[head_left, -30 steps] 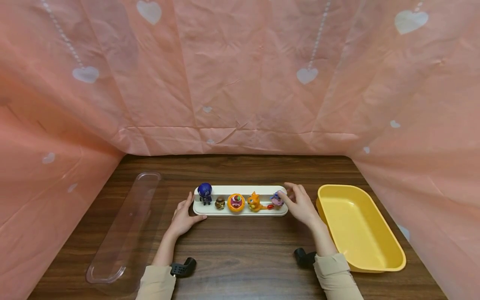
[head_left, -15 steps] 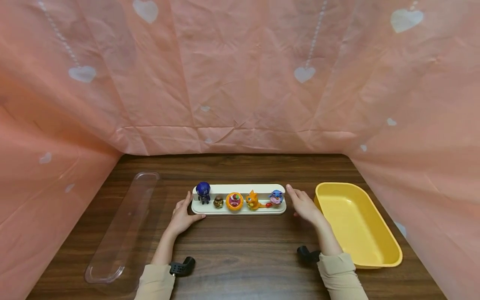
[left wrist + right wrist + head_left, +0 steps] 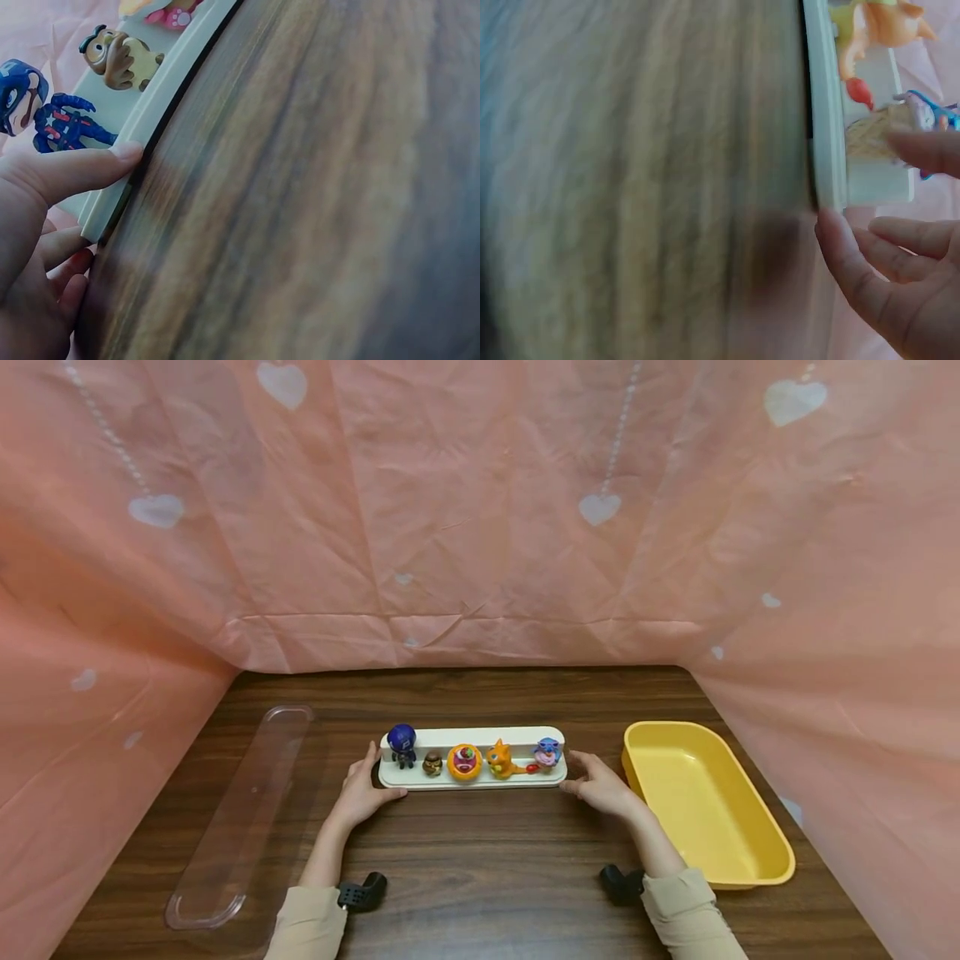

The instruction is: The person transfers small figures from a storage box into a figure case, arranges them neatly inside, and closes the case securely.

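A long white stepped display base point(image 3: 487, 737) lies across the table in the head view. Along it stand a figurine with a dark blue helmet point(image 3: 402, 739), a brown owl figurine point(image 3: 432, 764), a round orange figurine with a pink middle point(image 3: 465, 762), an orange dragon-like figurine point(image 3: 499, 759) with a red tail tip, and a blue-and-pink figurine point(image 3: 547, 752). My left hand point(image 3: 362, 793) grips the base's left end, thumb over its front edge. My right hand point(image 3: 600, 785) is spread around the right end, thumb point(image 3: 840, 240) at the front corner.
A long clear plastic cover point(image 3: 247, 810) lies on the left of the brown wooden table point(image 3: 480, 860). On the right stands a yellow tub point(image 3: 705, 810). Pink cloth point(image 3: 480, 527) with white hearts encloses the back and sides.
My right hand has drawn away from the blue-and-pink figurine and come down to the base's right end. The left hand keeps its hold. The whole head view has shifted slightly.
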Tool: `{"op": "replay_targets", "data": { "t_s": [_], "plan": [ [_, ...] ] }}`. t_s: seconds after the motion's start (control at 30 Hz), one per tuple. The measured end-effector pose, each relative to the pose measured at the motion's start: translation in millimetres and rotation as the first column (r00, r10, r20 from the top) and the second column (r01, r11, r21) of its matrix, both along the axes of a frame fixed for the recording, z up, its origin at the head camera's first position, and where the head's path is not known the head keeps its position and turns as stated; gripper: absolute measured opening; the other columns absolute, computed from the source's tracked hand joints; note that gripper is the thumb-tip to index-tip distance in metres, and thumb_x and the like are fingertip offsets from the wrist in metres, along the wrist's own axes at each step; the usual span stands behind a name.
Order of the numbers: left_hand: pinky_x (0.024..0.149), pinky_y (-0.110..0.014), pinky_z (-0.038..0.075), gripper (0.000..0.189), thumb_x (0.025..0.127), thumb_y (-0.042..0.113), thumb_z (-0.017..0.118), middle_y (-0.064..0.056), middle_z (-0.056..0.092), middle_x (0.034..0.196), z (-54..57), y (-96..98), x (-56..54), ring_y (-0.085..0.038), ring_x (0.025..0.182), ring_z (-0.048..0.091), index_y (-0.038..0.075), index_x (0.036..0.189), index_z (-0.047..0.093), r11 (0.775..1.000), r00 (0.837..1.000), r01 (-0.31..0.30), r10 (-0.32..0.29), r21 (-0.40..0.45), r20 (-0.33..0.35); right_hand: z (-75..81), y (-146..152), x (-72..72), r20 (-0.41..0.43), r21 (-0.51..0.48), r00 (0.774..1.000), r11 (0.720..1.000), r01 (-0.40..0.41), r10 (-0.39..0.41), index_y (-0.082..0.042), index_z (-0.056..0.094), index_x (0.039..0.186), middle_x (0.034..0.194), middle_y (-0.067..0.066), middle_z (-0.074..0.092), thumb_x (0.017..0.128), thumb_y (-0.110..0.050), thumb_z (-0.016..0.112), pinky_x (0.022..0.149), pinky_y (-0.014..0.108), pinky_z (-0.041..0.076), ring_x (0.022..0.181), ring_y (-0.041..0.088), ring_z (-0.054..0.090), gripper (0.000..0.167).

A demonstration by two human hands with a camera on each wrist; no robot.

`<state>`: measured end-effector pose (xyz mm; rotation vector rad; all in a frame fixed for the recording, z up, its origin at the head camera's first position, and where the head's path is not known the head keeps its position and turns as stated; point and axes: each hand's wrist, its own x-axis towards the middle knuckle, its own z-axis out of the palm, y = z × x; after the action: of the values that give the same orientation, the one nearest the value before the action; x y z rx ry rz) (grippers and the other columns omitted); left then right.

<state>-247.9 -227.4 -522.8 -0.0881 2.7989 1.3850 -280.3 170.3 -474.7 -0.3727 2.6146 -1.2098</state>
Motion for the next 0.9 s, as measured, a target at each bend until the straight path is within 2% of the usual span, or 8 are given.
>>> {"op": "replay_targets", "data": {
  "t_s": [0.13, 0.3, 0.4, 0.5, 0.53, 0.57, 0.73, 0.9],
  "plan": [
    [0.112, -0.061, 0.016, 0.112, 0.079, 0.023, 0.083, -0.025, 0.031, 0.154, 2.3, -0.6, -2.8, -0.045, 0.142, 0.016, -0.007, 0.154, 0.006, 1.0, 1.0, 0.004, -0.004, -0.003, 0.002, -7.8, 1.2, -4.6, -0.008, 0.018, 1.0, 1.0, -0.009, 0.009, 0.018, 0.037, 0.139, 0.135, 0.037, 0.04, 0.076, -0.008, 0.08, 0.078, 0.037, 0.051, 0.09, 0.029, 0.063, 0.081],
    [0.113, -0.06, 0.018, 0.112, 0.081, 0.022, 0.082, -0.026, 0.029, 0.154, 3.5, -1.8, -4.6, -0.046, 0.142, 0.015, -0.006, 0.154, 0.002, 1.0, 0.999, 0.019, -0.019, -0.011, 0.03, -18.0, -1.5, -11.3, -0.025, 0.025, 0.999, 0.999, 0.028, -0.027, 0.014, 0.035, 0.143, 0.138, 0.034, 0.038, 0.072, -0.011, 0.085, 0.081, 0.039, 0.05, 0.088, 0.027, 0.06, 0.09],
    [0.112, -0.061, 0.019, 0.112, 0.081, 0.023, 0.081, -0.026, 0.028, 0.154, 3.6, -1.0, -5.4, -0.046, 0.142, 0.015, -0.006, 0.154, 0.002, 0.999, 0.999, 0.035, -0.034, -0.023, 0.043, -21.9, -1.7, -14.4, -0.04, 0.044, 0.998, 0.998, 0.046, -0.045, 0.012, 0.032, 0.146, 0.144, 0.032, 0.04, 0.073, -0.014, 0.085, 0.099, 0.051, 0.039, 0.107, 0.038, 0.056, 0.094],
    [0.111, -0.061, 0.02, 0.112, 0.082, 0.024, 0.081, -0.027, 0.028, 0.154, 4.4, -0.1, -6.0, -0.047, 0.142, 0.016, -0.007, 0.154, 0.002, 0.998, 0.998, 0.045, -0.044, -0.034, 0.049, -23.8, -0.5, -17.4, -0.036, 0.043, 0.998, 0.998, 0.049, -0.047, 0.009, 0.028, 0.149, 0.149, 0.028, 0.038, 0.073, -0.014, 0.085, 0.107, 0.057, 0.028, 0.126, 0.046, 0.04, 0.097],
    [0.111, -0.061, 0.02, 0.112, 0.082, 0.024, 0.081, -0.027, 0.028, 0.154, 4.7, 0.0, -6.1, -0.048, 0.141, 0.016, -0.007, 0.153, 0.002, 0.998, 0.998, 0.049, -0.047, -0.039, 0.051, -24.3, 0.0, -18.4, -0.031, 0.035, 0.998, 0.998, 0.047, -0.046, 0.008, 0.027, 0.149, 0.15, 0.026, 0.037, 0.073, -0.014, 0.084, 0.109, 0.058, 0.026, 0.13, 0.047, 0.036, 0.098],
    [0.111, -0.061, 0.02, 0.112, 0.082, 0.025, 0.081, -0.027, 0.029, 0.154, 5.1, -0.3, -6.2, -0.048, 0.142, 0.017, -0.007, 0.153, 0.001, 0.998, 0.997, 0.051, -0.048, -0.041, 0.054, -25.0, 0.4, -19.5, -0.025, 0.027, 0.999, 0.999, 0.046, -0.045, 0.007, 0.025, 0.15, 0.151, 0.025, 0.037, 0.073, -0.013, 0.085, 0.107, 0.057, 0.029, 0.132, 0.048, 0.033, 0.099],
    [0.111, -0.061, 0.021, 0.112, 0.081, 0.025, 0.081, -0.026, 0.032, 0.153, 6.9, -4.2, -5.5, -0.048, 0.141, 0.018, -0.009, 0.153, 0.002, 0.997, 0.997, 0.054, -0.051, -0.062, 0.053, -30.9, -1.0, -25.2, -0.018, -0.009, 0.999, 0.999, 0.036, -0.036, 0.002, 0.019, 0.154, 0.152, 0.022, 0.036, 0.071, -0.016, 0.086, 0.106, 0.057, 0.03, 0.129, 0.045, 0.029, 0.108],
    [0.111, -0.06, 0.022, 0.109, 0.083, 0.025, 0.079, -0.026, 0.032, 0.153, 6.9, -7.2, -5.2, -0.048, 0.141, 0.019, -0.01, 0.152, 0.002, 0.993, 0.995, 0.079, -0.074, -0.086, 0.06, -39.0, -4.1, -29.6, -0.022, 0.002, 0.998, 0.999, 0.053, -0.053, -0.003, 0.016, 0.156, 0.15, 0.022, 0.04, 0.068, -0.021, 0.089, 0.105, 0.057, 0.028, 0.12, 0.038, 0.028, 0.116]
  ]
}}
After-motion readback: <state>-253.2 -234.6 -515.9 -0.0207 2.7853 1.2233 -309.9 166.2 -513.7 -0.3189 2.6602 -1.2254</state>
